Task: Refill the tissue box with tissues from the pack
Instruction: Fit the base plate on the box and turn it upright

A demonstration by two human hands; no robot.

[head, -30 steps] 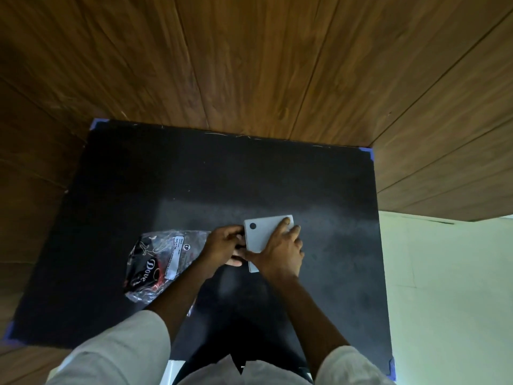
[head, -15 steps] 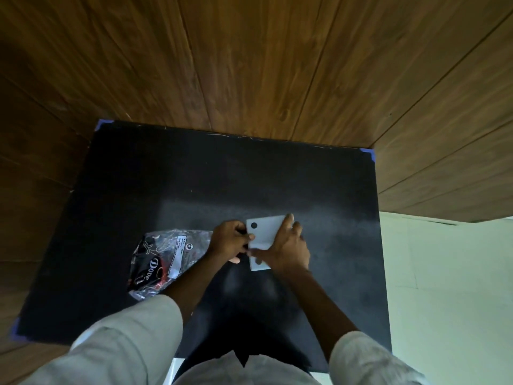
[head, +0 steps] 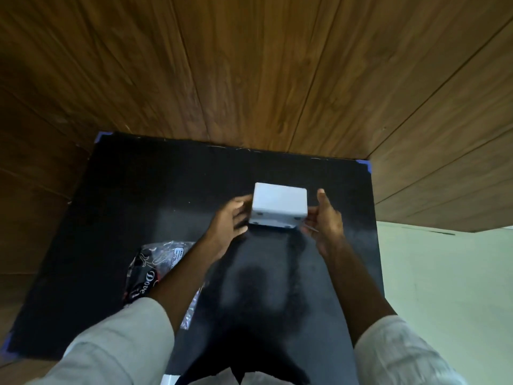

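Your left hand (head: 230,220) presses spread fingers against the tissue box (head: 279,207) mid-counter (head: 138,190); your right hand (head: 324,220) touches its right corner, grip unclear. The tissue pack (head: 155,265) lies under your left forearm.

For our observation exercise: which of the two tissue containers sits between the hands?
The white tissue box, between the left hand and right hand; the printed plastic pack lies apart, under the left forearm.

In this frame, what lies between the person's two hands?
The white tissue box on the black mat: left hand at its left side, right hand at its right, seen in the head view.
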